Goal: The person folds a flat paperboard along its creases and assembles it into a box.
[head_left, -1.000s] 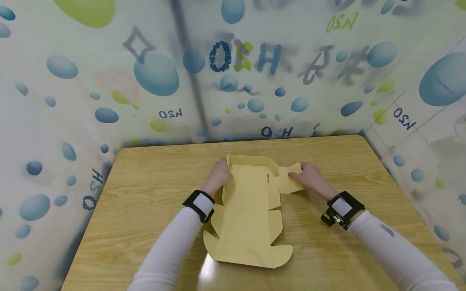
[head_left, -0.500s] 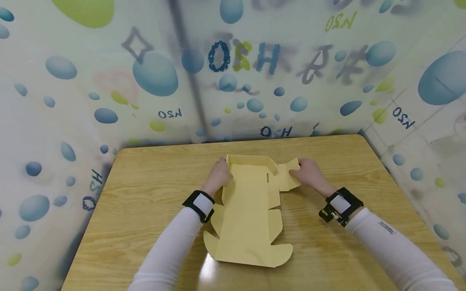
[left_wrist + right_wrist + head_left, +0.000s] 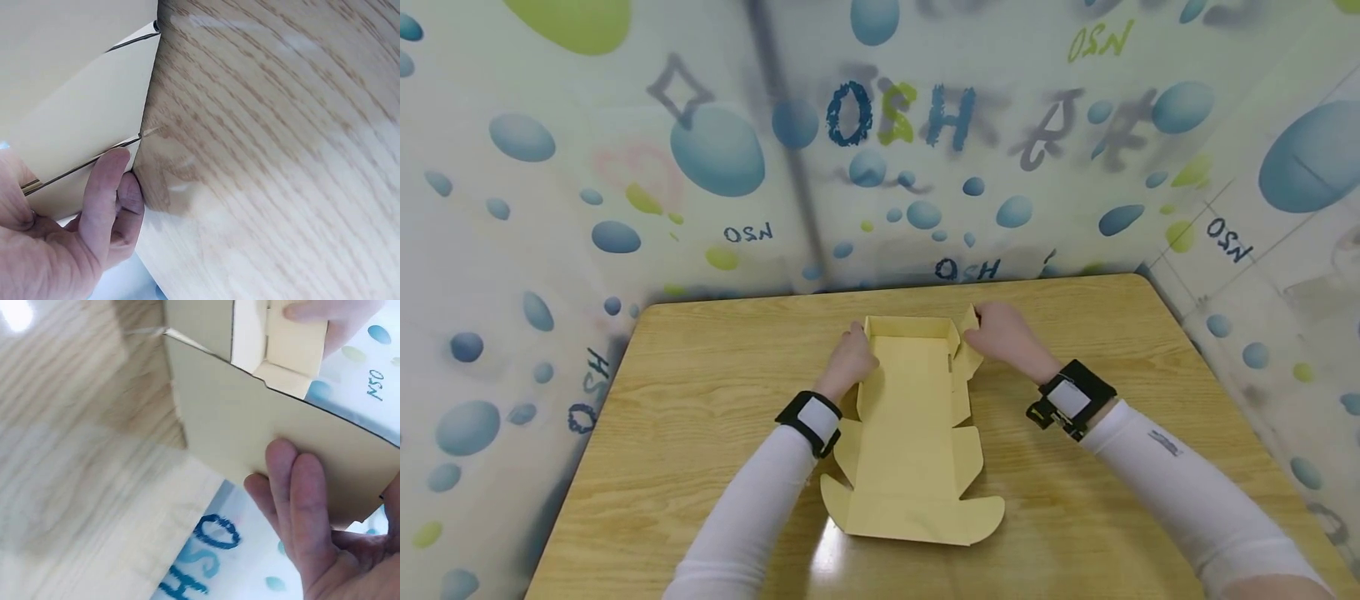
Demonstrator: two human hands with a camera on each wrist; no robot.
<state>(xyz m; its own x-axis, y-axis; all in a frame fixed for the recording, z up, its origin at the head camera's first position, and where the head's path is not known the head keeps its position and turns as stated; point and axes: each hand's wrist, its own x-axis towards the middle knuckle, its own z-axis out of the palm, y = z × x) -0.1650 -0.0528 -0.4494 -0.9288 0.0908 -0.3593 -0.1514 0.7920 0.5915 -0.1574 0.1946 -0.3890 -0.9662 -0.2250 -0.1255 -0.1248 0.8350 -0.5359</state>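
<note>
A partly folded yellow cardboard box [image 3: 904, 417] lies lengthwise on the table, its far end wall standing up. At its far left corner my left hand [image 3: 850, 360] grips the side wall; in the left wrist view, fingers [image 3: 103, 194] lie on the wall's outer face. My right hand [image 3: 1006, 337] pinches the edge of the far right side flap [image 3: 972, 362], which stands steeply up from the base. Seen from the right wrist, several fingers [image 3: 306, 494] press on the flap's outer face. The right thumb is mostly hidden there.
Curved flaps [image 3: 983, 518] spread out at the box's near end, and side flaps [image 3: 968, 458] lie angled along its right edge. The wooden table [image 3: 715, 358] meets a patterned wall covering [image 3: 715, 158] at its far edge. Both wrists wear black straps.
My right hand has moved left and slightly away, swinging the right side flap from lying nearly flat to standing steeply beside the box. My left hand has kept its grip in place.
</note>
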